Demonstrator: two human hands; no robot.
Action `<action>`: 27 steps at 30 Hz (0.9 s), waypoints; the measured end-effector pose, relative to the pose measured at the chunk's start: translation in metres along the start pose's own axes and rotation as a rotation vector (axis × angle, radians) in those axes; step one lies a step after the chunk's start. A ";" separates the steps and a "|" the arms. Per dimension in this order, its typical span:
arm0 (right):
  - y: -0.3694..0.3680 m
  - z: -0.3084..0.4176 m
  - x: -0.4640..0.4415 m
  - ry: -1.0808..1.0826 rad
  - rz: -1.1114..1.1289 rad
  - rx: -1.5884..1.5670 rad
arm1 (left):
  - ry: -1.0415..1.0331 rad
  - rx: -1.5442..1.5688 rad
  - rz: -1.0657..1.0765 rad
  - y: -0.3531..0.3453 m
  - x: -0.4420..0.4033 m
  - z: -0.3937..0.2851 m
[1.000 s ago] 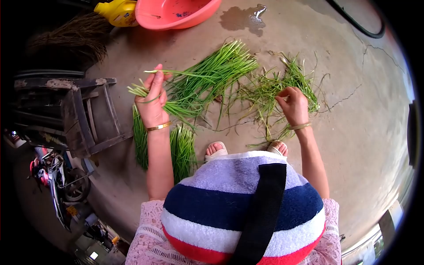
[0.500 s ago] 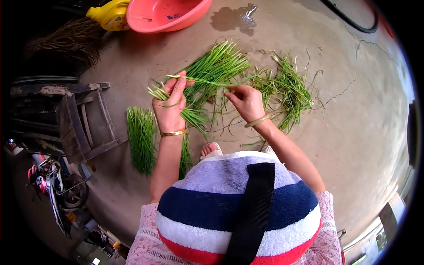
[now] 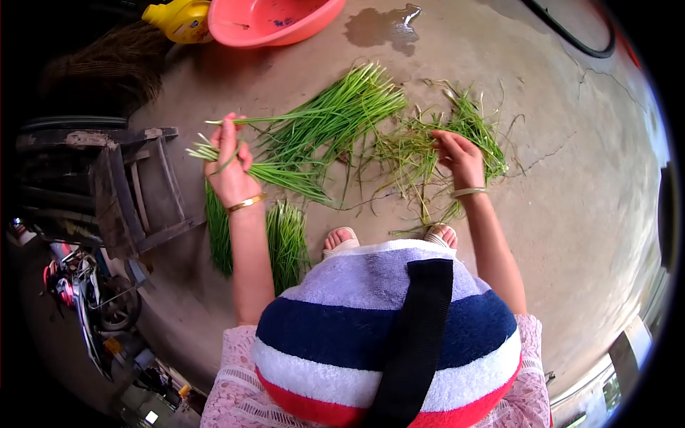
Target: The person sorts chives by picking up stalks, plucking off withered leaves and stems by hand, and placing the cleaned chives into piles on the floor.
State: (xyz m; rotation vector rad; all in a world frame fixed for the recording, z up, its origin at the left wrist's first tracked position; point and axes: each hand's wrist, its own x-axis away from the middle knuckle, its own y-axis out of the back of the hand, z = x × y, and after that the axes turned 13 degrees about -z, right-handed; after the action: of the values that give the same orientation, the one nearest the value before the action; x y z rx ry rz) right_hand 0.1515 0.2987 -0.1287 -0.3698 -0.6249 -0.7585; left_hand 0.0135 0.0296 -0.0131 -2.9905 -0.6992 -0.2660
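**A bunch of slender green, pale-ended stalks is gripped in the left hand above a grey-brown concrete floor**

The left hand is partly closed: the bunch is clasped by the curled lower fingers, and a single long green stalk is pinched between the thumb and a raised forefinger. The pale ends are pointed toward the floor's left edge, the green tips toward its middle. By this split grip, it seems, the one stalk is held apart so that it can be handled without the rest being let go.

The right hand is held half open, fingers bent, over a loose tangle of green and yellowish strands right of the floor's middle. Whether anything thin is held in its fingertips cannot be told.

Just left of the tangle, a large pile of fresh green stalks is laid slantwise, pale ends toward the floor's far edge; it is probably placed there to be within reach of both hands. Nearer the floor's left edge, two neat green bundles, one left and one right of the left forearm, are laid with their ends roughly level, apparently to be kept in order. A dark, worn wooden stool is seen beside them. At the floor's far left corner, a round coral-pink plastic basin and a yellow plastic jug are set well clear of the stalks.
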 end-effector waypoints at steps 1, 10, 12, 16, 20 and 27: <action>0.017 -0.008 -0.012 0.073 -0.003 0.098 | -0.081 0.007 0.025 0.002 -0.004 -0.006; 0.069 0.007 -0.008 0.900 -0.348 1.104 | -0.451 -0.315 0.136 0.019 -0.014 -0.025; 0.055 0.003 0.003 0.916 -0.312 0.998 | -0.437 -0.528 0.251 0.014 -0.005 -0.021; 0.024 -0.025 0.025 0.830 0.086 1.007 | -0.680 -0.771 0.538 0.000 0.007 0.001; 0.004 -0.068 0.034 0.881 0.141 1.189 | -0.788 -0.820 0.692 -0.012 0.024 0.018; 0.001 -0.027 0.031 0.584 0.142 0.723 | -0.521 -0.752 0.780 -0.022 0.043 0.042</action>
State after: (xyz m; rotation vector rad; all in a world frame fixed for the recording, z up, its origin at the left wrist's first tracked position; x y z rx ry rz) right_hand 0.1805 0.2687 -0.1294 0.4600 -0.2784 -0.4273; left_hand 0.0479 0.0715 -0.0460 -3.7395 0.7850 0.3968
